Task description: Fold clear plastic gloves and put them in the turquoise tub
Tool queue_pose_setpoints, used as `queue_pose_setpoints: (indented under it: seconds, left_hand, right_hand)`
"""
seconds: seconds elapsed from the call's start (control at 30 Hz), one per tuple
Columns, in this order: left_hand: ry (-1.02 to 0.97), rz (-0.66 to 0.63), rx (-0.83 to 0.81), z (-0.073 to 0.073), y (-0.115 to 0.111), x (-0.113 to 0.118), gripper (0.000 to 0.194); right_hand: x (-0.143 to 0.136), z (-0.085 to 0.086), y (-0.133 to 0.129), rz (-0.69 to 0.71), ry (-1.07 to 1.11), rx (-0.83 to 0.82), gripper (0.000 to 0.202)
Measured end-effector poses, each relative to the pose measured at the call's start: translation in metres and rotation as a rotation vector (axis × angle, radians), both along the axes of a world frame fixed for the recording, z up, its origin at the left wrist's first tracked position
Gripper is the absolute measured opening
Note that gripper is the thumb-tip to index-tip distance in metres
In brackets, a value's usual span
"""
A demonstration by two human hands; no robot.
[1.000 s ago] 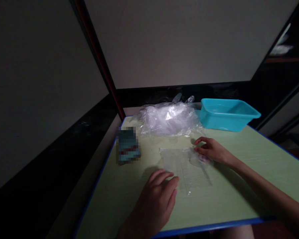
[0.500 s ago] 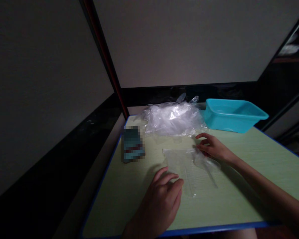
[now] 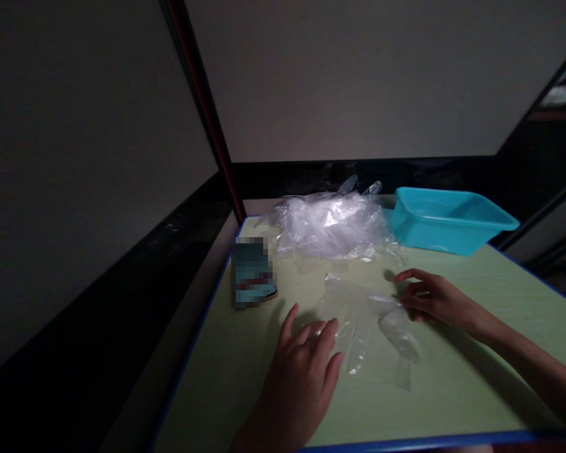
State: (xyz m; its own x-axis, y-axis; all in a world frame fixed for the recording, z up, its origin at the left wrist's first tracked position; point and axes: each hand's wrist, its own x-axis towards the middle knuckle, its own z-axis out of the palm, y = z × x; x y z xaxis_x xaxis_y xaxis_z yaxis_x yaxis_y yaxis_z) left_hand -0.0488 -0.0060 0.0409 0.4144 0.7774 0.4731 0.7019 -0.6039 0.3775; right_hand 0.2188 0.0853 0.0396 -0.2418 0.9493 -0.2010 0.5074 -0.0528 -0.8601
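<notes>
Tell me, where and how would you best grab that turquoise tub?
Probably take the turquoise tub by its right-end rim, coming from the right: that rim overhangs the sloping wall, leaving room beneath. Its left end sits close to the crumpled plastic.

Could not read the screen of the phone (image 3: 253, 272), masked by coarse blocks. Lost the near-left part of the plastic (image 3: 344, 301) behind the left fingers (image 3: 327, 341). Could not tell touch from gap at the right fingers (image 3: 417, 305), with some tips tucked out of sight. Could not separate or count the layers of the heap (image 3: 332, 225), merged in glare. Missed the bottom of the basin (image 3: 438, 234), hidden by the front wall. Lost the left forearm (image 3: 271, 425) at the bottom edge, the right forearm (image 3: 523, 352) at the right, and the desk (image 3: 236, 371) past both. Found the pale thing (image 3: 561, 95) at far right cut off, too dim to name.
</notes>
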Motion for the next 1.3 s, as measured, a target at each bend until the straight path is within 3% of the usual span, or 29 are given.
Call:
queue_pose_setpoints:
  seconds: [0.27, 0.4, 0.53, 0.6, 0.7, 0.83, 1.0, 1.3]
  left_hand:
    - [0.119, 0.129, -0.07, -0.002, 0.002, -0.001, 0.045]
    - [0.153, 0.138, -0.117, -0.004, 0.003, -0.002, 0.056]
    - [0.171, 0.129, -0.113, -0.007, 0.003, -0.005, 0.06]
    - [0.153, 0.125, -0.087, -0.008, 0.002, -0.006, 0.056]
    - [0.096, 0.093, -0.031, -0.007, 0.002, -0.006, 0.044]
    - [0.021, -0.008, 0.007, -0.002, 0.002, -0.004, 0.029]
    - [-0.056, -0.051, 0.041, 0.001, 0.002, -0.002, 0.021]
    - [-0.065, -0.075, 0.025, 0.003, 0.0, -0.001, 0.019]
  right_hand:
    - [0.003, 0.0, -0.039, 0.034, 0.036, -0.142, 0.036]
    - [-0.01, -0.001, -0.068, 0.041, 0.059, -0.243, 0.033]
    - [-0.016, -0.004, -0.085, 0.142, 0.102, -0.289, 0.028]
    - [-0.015, 0.0, -0.082, 0.18, 0.021, -0.173, 0.022]
    - [-0.009, 0.012, -0.065, 0.187, -0.232, 0.191, 0.022]
    - [-0.009, 0.019, -0.041, 0.467, -0.351, 0.465, 0.06]
    - [-0.016, 0.004, -0.026, 0.695, -0.504, 0.525, 0.095]
    - [-0.01, -0.012, -0.023, 0.656, -0.616, 0.594, 0.104]
